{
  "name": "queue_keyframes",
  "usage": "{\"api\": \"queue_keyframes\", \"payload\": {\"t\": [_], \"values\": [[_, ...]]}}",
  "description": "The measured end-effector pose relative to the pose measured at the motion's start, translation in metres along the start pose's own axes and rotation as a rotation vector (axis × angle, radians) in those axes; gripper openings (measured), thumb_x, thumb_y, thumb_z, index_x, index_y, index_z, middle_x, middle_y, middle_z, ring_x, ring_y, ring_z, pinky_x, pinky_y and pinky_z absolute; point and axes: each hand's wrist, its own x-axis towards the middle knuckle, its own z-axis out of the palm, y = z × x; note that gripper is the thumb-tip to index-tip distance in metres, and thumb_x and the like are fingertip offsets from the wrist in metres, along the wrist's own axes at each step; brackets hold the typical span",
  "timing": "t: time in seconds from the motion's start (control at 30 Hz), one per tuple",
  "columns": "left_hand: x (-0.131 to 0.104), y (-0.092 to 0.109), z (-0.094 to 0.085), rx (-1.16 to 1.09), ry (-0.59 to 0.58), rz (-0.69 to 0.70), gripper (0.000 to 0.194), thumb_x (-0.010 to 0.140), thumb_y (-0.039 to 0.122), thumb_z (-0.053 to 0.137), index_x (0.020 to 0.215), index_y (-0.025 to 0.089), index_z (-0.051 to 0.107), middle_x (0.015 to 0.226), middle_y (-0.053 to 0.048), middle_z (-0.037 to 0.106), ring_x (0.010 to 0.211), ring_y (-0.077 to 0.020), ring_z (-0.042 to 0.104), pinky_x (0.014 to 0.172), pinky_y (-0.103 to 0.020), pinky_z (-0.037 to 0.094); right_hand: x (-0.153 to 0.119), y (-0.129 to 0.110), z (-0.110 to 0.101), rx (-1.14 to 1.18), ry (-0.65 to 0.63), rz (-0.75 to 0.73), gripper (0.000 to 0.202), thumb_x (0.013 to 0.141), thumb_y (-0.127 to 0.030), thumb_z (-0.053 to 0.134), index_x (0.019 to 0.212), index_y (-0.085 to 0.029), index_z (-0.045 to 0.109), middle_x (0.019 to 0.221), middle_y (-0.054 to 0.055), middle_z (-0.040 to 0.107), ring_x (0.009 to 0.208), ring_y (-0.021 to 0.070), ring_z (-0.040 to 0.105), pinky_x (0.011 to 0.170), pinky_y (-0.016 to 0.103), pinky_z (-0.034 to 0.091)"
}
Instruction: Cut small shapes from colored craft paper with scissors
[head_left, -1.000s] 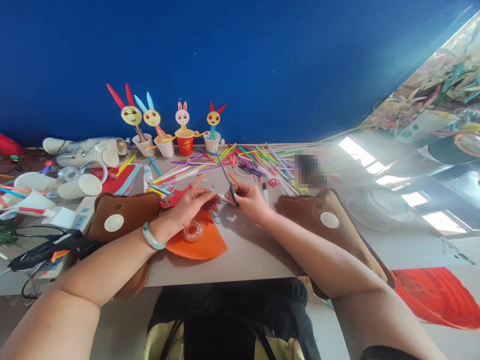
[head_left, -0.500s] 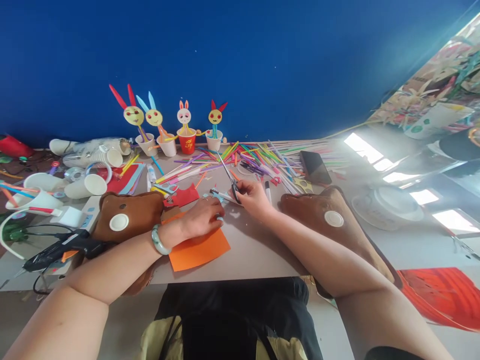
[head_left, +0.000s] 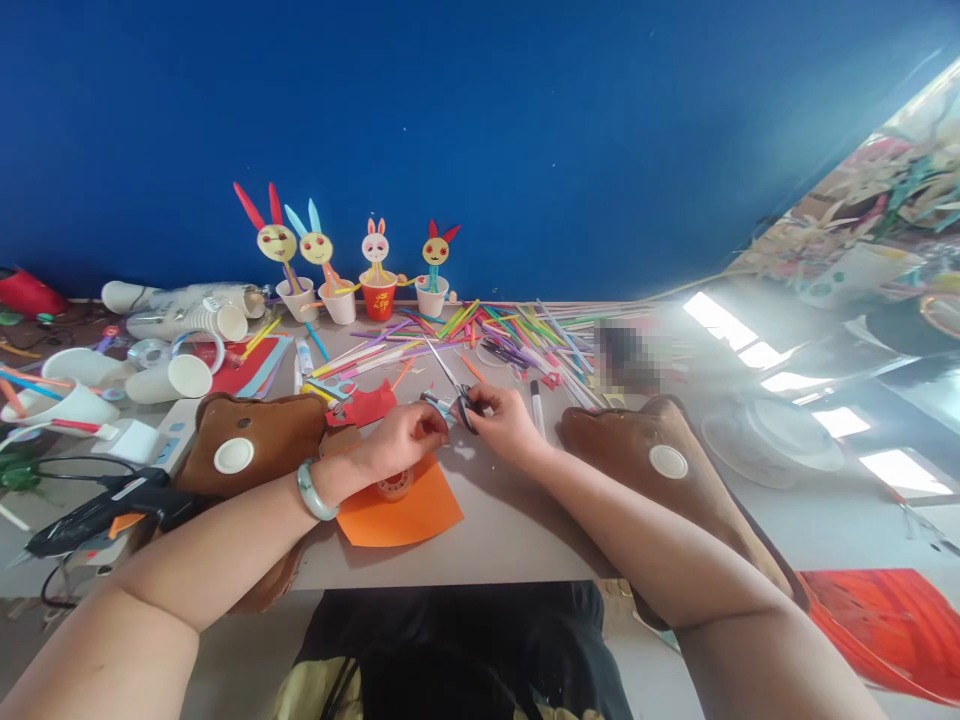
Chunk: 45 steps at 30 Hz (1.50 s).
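Note:
My right hand (head_left: 501, 418) is closed on the black handles of a pair of scissors (head_left: 448, 372), whose blades point up and left. Just left of it, my left hand (head_left: 409, 432) has its fingers pinched together; whatever lies between them is too small to make out. Under the left hand, an orange sheet of paper (head_left: 409, 518) lies on the table with a round tape roll (head_left: 395, 484) on it. A red paper scrap (head_left: 369, 404) sits beyond the left wrist.
Brown cushions (head_left: 259, 440) flank the hands. Four cups with bunny faces, one a red cup (head_left: 380, 300), stand by the blue wall. Colourful sticks (head_left: 517, 335) spread before them. A black glue gun (head_left: 112, 515) and paper cups (head_left: 187, 376) are at left; a marker (head_left: 536, 405) lies near the right hand.
My left hand has lifted off the orange paper, uncovering the tape roll, and its fingers have come together. My right hand still holds the scissors. The view has shifted slightly.

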Motion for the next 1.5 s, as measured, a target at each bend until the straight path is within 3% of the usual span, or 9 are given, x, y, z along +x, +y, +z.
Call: {"api": "queue_keyframes", "payload": {"t": [0.13, 0.4, 0.57, 0.77, 1.07, 1.27, 1.5], "values": [[0.003, 0.007, -0.002, -0.140, 0.129, -0.062, 0.023, 0.081, 0.039, 0.070, 0.080, 0.017, 0.066, 0.080, -0.005, 0.068, 0.077, -0.0178, 0.062, 0.071, -0.029, 0.049, 0.000, 0.000, 0.001, -0.010, -0.026, 0.005, 0.016, 0.069, -0.028, 0.062, 0.058, -0.018, 0.055, 0.056, -0.003, 0.049, 0.057, 0.0104, 0.041, 0.055, 0.025, 0.034], [0.004, 0.006, -0.002, -0.293, 0.194, -0.074, 0.026, 0.078, 0.042, 0.072, 0.085, 0.017, 0.067, 0.086, -0.005, 0.072, 0.085, -0.0198, 0.066, 0.079, -0.032, 0.053, 0.000, 0.001, 0.002, 0.005, -0.057, -0.009, 0.014, 0.068, -0.027, 0.063, 0.059, -0.018, 0.057, 0.056, -0.003, 0.053, 0.054, 0.0104, 0.043, 0.053, 0.024, 0.034], [0.006, 0.000, -0.001, -0.317, 0.188, -0.029, 0.026, 0.080, 0.042, 0.071, 0.088, 0.018, 0.067, 0.089, -0.006, 0.073, 0.088, -0.0198, 0.067, 0.083, -0.033, 0.053, -0.002, 0.000, 0.003, 0.003, -0.066, -0.029, 0.011, 0.067, -0.025, 0.061, 0.059, -0.018, 0.057, 0.056, -0.003, 0.054, 0.056, 0.0106, 0.044, 0.054, 0.024, 0.035], [0.005, 0.004, 0.001, -0.316, 0.215, -0.057, 0.026, 0.076, 0.042, 0.073, 0.083, 0.018, 0.067, 0.084, -0.005, 0.070, 0.083, -0.0192, 0.065, 0.079, -0.033, 0.053, -0.002, -0.001, 0.004, 0.001, -0.066, -0.035, 0.014, 0.065, -0.025, 0.059, 0.056, -0.019, 0.051, 0.054, -0.004, 0.048, 0.055, 0.0099, 0.040, 0.053, 0.024, 0.033], [0.003, 0.011, 0.000, -0.358, 0.153, -0.104, 0.036, 0.072, 0.049, 0.077, 0.084, 0.018, 0.064, 0.083, -0.004, 0.067, 0.081, -0.0175, 0.062, 0.075, -0.030, 0.051, -0.003, -0.002, 0.001, 0.049, -0.066, 0.036, 0.016, 0.069, -0.025, 0.061, 0.057, -0.018, 0.053, 0.053, -0.003, 0.052, 0.055, 0.0105, 0.042, 0.054, 0.024, 0.033], [0.003, 0.014, -0.001, -0.335, 0.158, -0.119, 0.035, 0.072, 0.051, 0.075, 0.076, 0.018, 0.063, 0.076, -0.002, 0.064, 0.074, -0.0155, 0.057, 0.068, -0.028, 0.047, -0.001, 0.001, 0.002, 0.139, -0.067, 0.102, 0.019, 0.070, -0.030, 0.067, 0.059, -0.017, 0.057, 0.054, -0.003, 0.052, 0.055, 0.0098, 0.042, 0.052, 0.024, 0.032], [0.004, 0.005, -0.002, -0.404, 0.166, -0.135, 0.033, 0.085, 0.048, 0.063, 0.079, 0.016, 0.068, 0.076, -0.003, 0.066, 0.074, -0.0147, 0.059, 0.071, -0.027, 0.046, 0.001, 0.002, 0.002, 0.333, -0.040, 0.196, 0.037, 0.066, -0.047, 0.079, 0.061, -0.016, 0.059, 0.056, -0.004, 0.050, 0.055, 0.0092, 0.040, 0.054, 0.025, 0.031]]}}
